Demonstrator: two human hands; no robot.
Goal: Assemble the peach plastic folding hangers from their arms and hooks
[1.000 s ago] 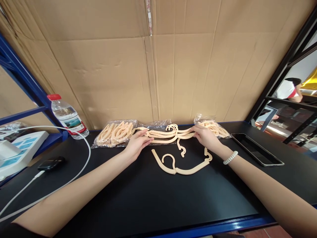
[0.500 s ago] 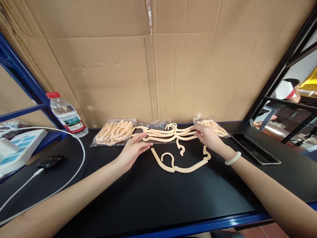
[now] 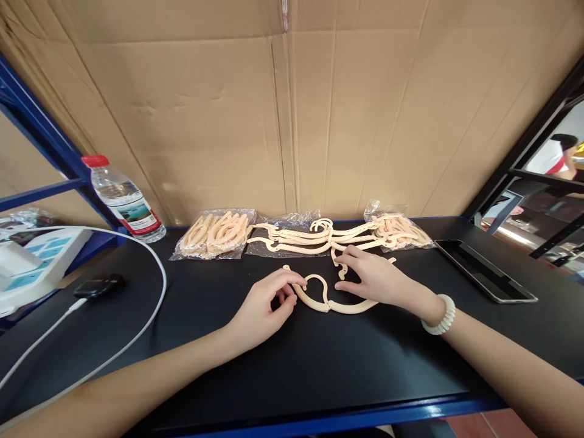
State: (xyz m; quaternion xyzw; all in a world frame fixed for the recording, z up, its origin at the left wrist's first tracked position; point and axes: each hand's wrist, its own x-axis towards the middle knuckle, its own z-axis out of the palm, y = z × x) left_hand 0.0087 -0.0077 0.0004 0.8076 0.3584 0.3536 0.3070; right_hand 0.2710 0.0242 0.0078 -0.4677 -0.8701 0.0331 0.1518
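Observation:
A beige plastic folding hanger lies on the black table, its curved arms spread and its hook pointing away from me. Over its left arm, my left hand is open, its index fingertip close to the hook; whether it touches is unclear. My right hand hovers above the right arm, fingers apart, and hides part of it. Between its thumb and fingers shows the notched end of a short beige piece. Just behind lie several stacked beige hangers, their hooks bunched in the middle.
Clear plastic bags of folded beige hangers stand at the back left and back right. A black phone or tablet lies right. A water bottle, a power strip and a white cable are left. Cardboard forms the back wall.
Both hands have left the stacked hangers and come nearer, over the single hanger. My right hand has also moved left. The view has shifted slightly.

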